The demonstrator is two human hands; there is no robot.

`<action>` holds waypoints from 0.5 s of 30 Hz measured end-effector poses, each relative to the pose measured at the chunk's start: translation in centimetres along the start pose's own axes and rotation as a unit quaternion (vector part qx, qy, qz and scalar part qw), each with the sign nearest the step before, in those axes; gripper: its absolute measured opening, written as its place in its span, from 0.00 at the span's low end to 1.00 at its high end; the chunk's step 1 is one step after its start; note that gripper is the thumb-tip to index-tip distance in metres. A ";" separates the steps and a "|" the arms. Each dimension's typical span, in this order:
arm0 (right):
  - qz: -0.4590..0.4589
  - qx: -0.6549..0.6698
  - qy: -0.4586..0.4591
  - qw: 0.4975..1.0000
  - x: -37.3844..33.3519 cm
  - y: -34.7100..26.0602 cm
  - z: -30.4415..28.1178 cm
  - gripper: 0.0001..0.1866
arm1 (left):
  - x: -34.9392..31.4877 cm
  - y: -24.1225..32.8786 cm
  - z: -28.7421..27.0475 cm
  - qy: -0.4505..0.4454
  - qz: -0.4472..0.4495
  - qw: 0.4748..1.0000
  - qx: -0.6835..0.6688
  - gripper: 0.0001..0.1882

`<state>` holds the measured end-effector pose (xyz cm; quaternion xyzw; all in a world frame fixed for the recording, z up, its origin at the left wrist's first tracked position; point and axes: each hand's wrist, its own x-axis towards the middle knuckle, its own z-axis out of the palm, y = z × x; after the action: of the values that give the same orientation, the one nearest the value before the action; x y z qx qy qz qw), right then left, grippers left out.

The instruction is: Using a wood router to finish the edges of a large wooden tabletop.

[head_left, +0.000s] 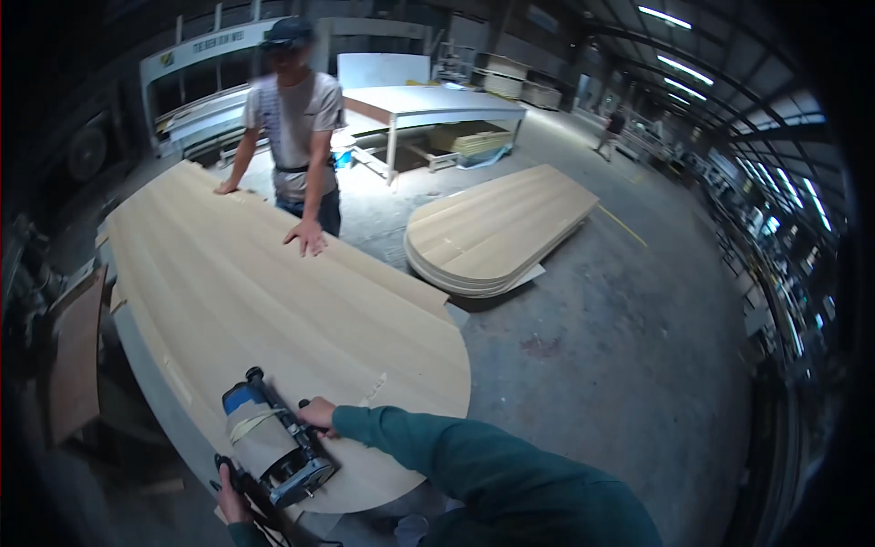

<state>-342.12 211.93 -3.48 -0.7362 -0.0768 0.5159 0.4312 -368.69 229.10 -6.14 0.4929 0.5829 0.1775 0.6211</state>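
Gripping one router (pixel 273 442), two hands, left hand (pixel 230 501), right hand (pixel 317 415)

Dim overall, lit by ceiling strip lights (pixel 674 41) at upper right; bright glare on the white table (pixel 428 100) beneath them; heavy fisheye bending and black vignette toward the rim; motion blur left of the table.

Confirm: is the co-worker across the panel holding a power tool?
No, the co-worker's hands rest flat on the wooden panel; the router is in the wearer's hands.
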 end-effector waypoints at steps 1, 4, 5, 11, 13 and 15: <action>-0.010 -0.006 0.022 1.000 0.3 -0.5 0.2 0.18 | 1.2 -0.2 0.1 -0.008 0.021 1.000 -0.018 0.25; -0.036 -0.034 0.049 0.998 1.9 -0.7 0.8 0.18 | 4.3 -1.1 0.0 -0.088 0.020 0.989 -0.120 0.27; -0.045 -0.040 0.063 0.996 2.8 -0.7 1.0 0.20 | 5.1 -1.5 0.2 -0.126 0.003 0.975 -0.183 0.29; -0.265 -0.041 0.068 0.961 5.1 2.6 -0.7 0.29 | 6.9 -1.2 -0.5 -0.179 -0.016 0.969 -0.171 0.31; -0.346 -0.177 0.138 0.911 3.5 5.3 -3.4 0.35 | 7.2 -1.2 -1.5 -0.177 -0.004 0.969 -0.172 0.31; -0.315 -0.355 0.198 0.858 0.2 10.3 -7.9 0.36 | 7.7 -1.7 -2.8 -0.188 -0.003 0.982 -0.033 0.29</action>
<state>-338.93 201.30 -10.24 -0.8627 -0.3953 0.1334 0.2858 -369.86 235.58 -11.31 0.4949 0.4510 0.0997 0.7360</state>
